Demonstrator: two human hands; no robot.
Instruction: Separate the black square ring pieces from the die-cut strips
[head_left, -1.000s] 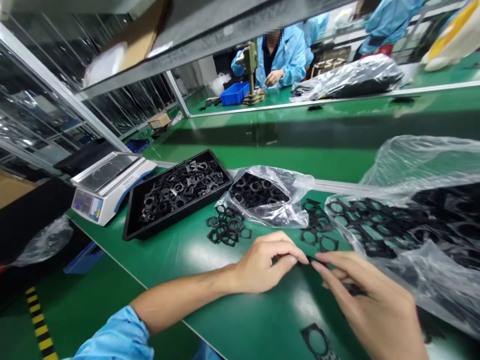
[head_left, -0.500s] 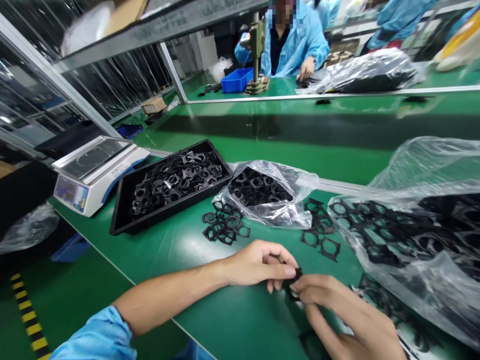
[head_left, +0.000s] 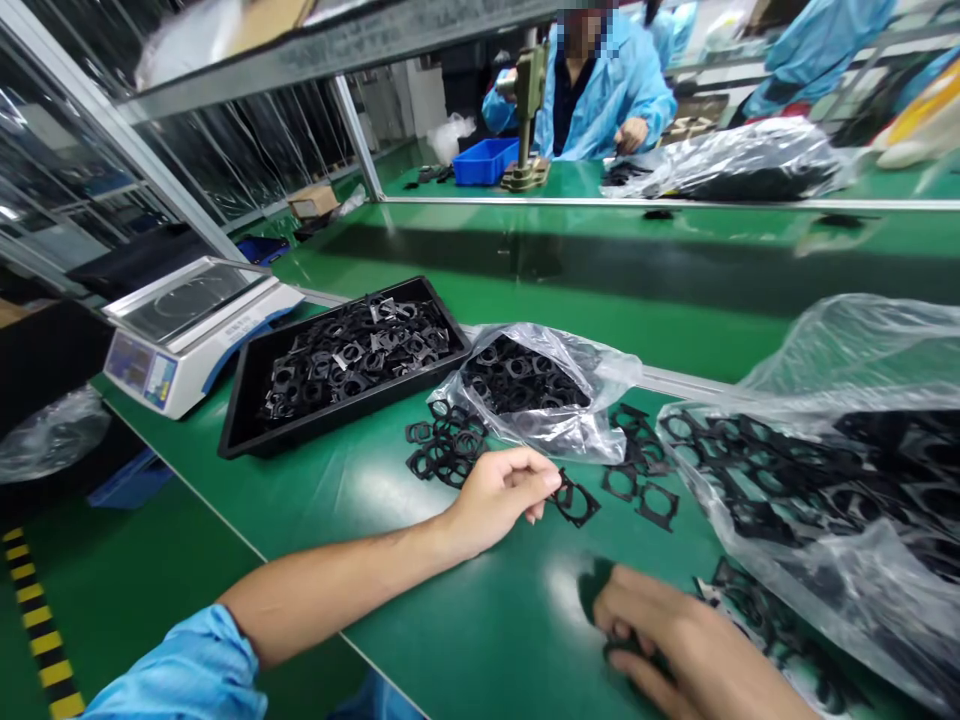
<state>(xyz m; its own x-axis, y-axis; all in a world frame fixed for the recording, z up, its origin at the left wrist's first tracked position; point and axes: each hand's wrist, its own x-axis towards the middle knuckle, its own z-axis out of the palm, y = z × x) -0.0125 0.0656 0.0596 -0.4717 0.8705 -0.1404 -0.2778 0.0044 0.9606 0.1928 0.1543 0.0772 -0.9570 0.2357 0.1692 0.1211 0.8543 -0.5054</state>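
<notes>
My left hand (head_left: 510, 495) pinches a black frame piece (head_left: 587, 517) with a round opening, held just above the green table; a second ring seems to overlap it near my fingertips. Lower right, my right hand (head_left: 671, 630) is down at the tabletop, its thumb and fingers curled around a dark, mostly hidden piece (head_left: 636, 648) that looks like another black frame. Past my left hand lies a small pile of black rings (head_left: 450, 440). More loose black frames (head_left: 658, 505) are beyond and to the right of the held piece.
A black tray (head_left: 247, 445) full of small parts stands left, beside a white scale (head_left: 195, 370). Clear plastic bags (head_left: 600, 440) of black parts lie ahead and at right (head_left: 750, 545). Across the table, a person in blue (head_left: 637, 100) is near a bench press (head_left: 531, 110).
My hands have separated. My left hand has moved up and left, carrying the black frame; my right hand has moved down to the dark piece on the table.
</notes>
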